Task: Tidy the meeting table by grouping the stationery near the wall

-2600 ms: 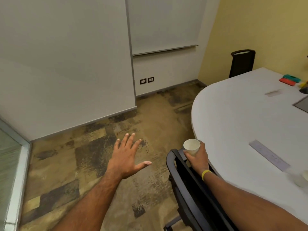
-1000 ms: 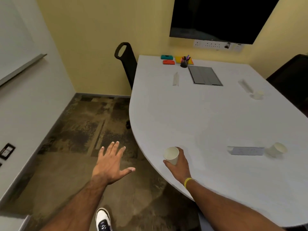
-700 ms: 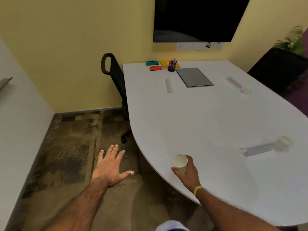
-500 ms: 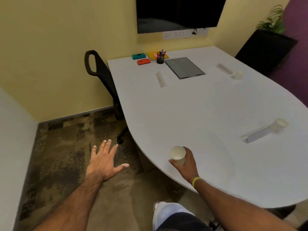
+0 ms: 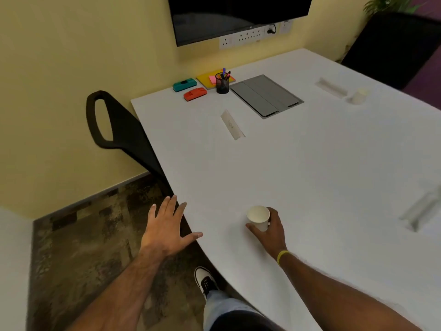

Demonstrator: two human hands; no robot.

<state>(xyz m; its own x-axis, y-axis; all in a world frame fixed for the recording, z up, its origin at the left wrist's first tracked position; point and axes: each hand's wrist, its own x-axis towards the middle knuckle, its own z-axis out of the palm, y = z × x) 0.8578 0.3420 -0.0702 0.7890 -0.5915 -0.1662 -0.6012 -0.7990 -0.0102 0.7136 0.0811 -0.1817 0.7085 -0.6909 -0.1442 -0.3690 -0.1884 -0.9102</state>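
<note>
A yellow wall [image 5: 71,68] with a dark screen [image 5: 238,13] closes the far end of the room, and a long white meeting table [image 5: 310,175] runs up to it. A black chair [image 5: 119,130] leans against the table's left edge. Set into the tabletop near the wall is a grey hatch [image 5: 266,95].

Just left of the hatch, the stationery sits in a tight cluster at the wall end: a yellow pad [image 5: 206,78] with a pink note on it, a mesh pen pot [image 5: 222,84] touching its corner, a teal duster [image 5: 184,84] and a red duster [image 5: 195,94] just beside. By the look of it, the grouping is largely done.

What seems left is scattered further out. A white name card [image 5: 232,125] lies apart from the cluster, a second card [image 5: 330,87] rests next to a far cup [image 5: 359,96], and a blurred card [image 5: 420,211] lies at the right edge.

Near the table's front edge, the right hand [image 5: 272,229] curls its fingers round a paper cup [image 5: 259,217], which appears empty. The left hand [image 5: 167,228] holds nothing and is spread flat, fingers straight, over the table's rim.
</note>
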